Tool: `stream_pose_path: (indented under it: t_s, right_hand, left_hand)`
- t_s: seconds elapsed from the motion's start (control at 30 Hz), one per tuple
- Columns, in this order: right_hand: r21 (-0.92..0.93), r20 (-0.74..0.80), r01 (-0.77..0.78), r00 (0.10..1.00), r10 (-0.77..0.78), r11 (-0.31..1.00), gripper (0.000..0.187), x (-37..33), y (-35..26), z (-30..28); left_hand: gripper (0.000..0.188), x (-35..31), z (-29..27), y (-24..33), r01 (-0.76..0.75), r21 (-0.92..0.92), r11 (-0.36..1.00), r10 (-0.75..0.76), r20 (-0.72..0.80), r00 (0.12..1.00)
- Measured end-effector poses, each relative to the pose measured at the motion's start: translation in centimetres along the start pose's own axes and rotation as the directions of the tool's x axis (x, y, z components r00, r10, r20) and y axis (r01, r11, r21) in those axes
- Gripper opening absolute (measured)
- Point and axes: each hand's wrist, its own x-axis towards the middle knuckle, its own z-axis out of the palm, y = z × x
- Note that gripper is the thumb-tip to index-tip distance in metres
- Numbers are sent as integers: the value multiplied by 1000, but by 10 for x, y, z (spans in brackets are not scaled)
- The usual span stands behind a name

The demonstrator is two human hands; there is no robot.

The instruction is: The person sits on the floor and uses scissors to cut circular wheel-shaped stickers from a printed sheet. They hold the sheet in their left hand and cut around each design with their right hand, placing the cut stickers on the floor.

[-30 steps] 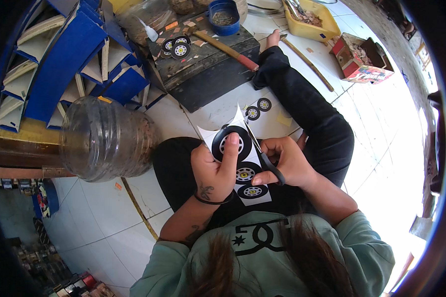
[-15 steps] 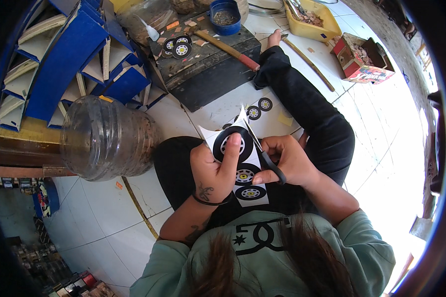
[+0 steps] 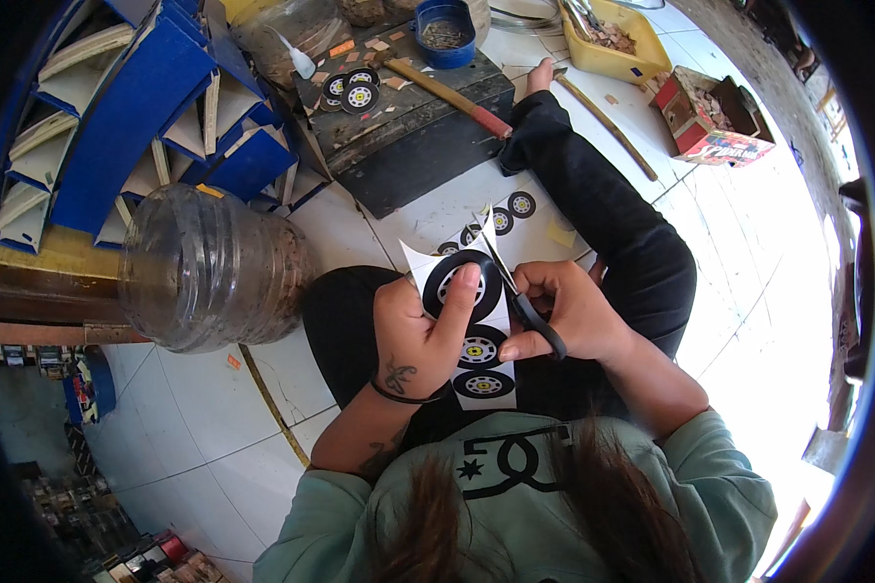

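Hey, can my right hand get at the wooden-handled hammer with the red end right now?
Probably not straight away: your right hand grips the black-handled metal scissors, against the white paper strip printed with black wheels. Otherwise, the wooden-handled hammer lies uncovered on the dark rectangular box.

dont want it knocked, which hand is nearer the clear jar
Left. The left hand, holding the paper, is to the right of the jar, apart from it; the right hand, holding the scissors, is farther right, beyond the paper.
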Motion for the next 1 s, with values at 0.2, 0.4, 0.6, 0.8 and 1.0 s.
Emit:
stream_pose_path:
  t_s: [0.2,0.4,0.6,0.8,1.0]
  right_hand:
    - [-90,14,9,1000,-8,996,47,1,2,-3]
    - [-110,30,7,1000,-4,994,47,1,-2,-4]
    - [-186,52,-15,998,26,982,47,1,-9,-10]
    - [-231,57,-24,998,38,973,48,3,-11,-13]
    - [-204,71,-8,997,23,979,49,2,-13,-15]
  left_hand:
    - [20,0,-3,2,-1,22,1000,1,17,1000]
    - [19,0,-6,5,-4,25,1000,3,56,998]
    - [20,0,-9,4,0,31,1000,-2,62,998]
    - [23,0,-11,5,9,44,999,-13,80,997]
    - [22,0,-12,4,29,30,999,-33,126,991]
